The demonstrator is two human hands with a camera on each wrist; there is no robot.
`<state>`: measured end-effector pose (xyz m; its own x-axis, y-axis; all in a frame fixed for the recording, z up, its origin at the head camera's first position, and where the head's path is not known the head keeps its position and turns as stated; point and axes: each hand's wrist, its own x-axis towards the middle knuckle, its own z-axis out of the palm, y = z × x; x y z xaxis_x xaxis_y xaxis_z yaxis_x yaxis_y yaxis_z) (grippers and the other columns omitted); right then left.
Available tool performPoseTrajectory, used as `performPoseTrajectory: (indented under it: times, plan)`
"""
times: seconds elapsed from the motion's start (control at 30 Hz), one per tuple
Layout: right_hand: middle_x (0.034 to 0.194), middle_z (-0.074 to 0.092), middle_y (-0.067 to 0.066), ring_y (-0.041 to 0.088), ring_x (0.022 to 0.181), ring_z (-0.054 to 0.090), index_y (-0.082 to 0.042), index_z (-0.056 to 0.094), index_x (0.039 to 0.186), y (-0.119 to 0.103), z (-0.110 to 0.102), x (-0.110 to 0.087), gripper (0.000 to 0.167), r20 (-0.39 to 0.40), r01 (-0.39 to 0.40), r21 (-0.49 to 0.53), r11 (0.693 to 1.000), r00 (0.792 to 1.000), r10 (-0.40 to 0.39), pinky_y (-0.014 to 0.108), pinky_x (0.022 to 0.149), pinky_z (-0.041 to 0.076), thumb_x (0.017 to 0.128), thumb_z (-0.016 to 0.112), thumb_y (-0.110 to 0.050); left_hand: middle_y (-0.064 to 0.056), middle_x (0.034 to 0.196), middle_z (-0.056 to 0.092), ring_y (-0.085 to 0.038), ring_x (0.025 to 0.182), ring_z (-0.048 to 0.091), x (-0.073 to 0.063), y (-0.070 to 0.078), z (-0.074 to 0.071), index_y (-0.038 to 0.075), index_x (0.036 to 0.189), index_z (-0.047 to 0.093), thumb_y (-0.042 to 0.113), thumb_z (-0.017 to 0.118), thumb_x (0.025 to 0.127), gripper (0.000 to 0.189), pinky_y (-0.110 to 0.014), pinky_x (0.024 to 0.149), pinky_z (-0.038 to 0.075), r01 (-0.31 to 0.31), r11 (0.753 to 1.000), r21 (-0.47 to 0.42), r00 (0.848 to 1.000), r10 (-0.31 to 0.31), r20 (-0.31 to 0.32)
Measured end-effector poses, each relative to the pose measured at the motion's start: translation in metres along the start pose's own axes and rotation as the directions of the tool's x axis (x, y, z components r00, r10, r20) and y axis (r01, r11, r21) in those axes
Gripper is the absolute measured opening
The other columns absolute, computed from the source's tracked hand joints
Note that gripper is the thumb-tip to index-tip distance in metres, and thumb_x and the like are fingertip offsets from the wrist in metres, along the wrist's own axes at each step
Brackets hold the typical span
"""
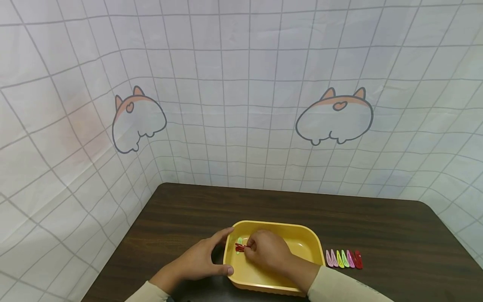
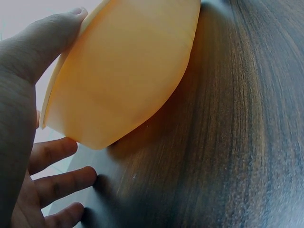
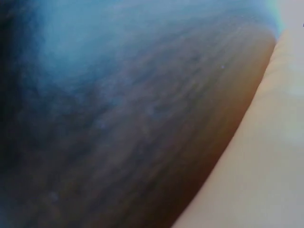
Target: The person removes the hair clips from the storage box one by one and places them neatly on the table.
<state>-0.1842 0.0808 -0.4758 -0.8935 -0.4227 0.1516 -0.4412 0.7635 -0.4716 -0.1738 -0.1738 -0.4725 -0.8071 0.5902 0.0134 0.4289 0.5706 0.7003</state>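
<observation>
A shallow yellow plastic tray (image 1: 298, 239) rests on the dark table. My left hand (image 1: 201, 256) holds its left end, thumb at the near corner and index finger at the far one. In the left wrist view the other fingers (image 2: 66, 185) are spread below the tray's side. Inside the tray, my right hand (image 1: 268, 251) pinches a red snap hair clip (image 1: 239, 248) near the left end. A light green hair clip (image 1: 240, 240) lies there, partly covered by the red one. The right wrist view shows the tray's side and the table, but not the fingers.
Right of the tray, several snap hair clips (image 1: 341, 259) lie side by side in a row: pink, yellow, green, magenta and red. The dark wood table (image 1: 211, 201) ends at a white gridded cloth (image 1: 234, 126) behind and at the sides.
</observation>
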Motion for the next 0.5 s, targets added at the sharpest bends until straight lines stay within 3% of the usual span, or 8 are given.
performPoseTrajectory:
  times: [0.5]
  plan:
    - [0.077, 0.057, -0.020, -0.002, 0.067, 0.050, -0.027, 0.074, 0.080, 0.001, -0.012, -0.003, 0.007, -0.066, 0.032, -0.043, 0.999, 0.997, -0.035, 0.024, 0.058, 0.044, 0.083, 0.078, -0.032, 0.005, 0.139, 0.061, -0.016, 0.130, 0.054, -0.001, 0.001, 0.000, 0.031, 0.162, 0.027, 0.057, 0.079, 0.084, 0.098, -0.056, 0.108, 0.039, -0.001, 1.000, -0.005, 1.000, 0.001, 0.003]
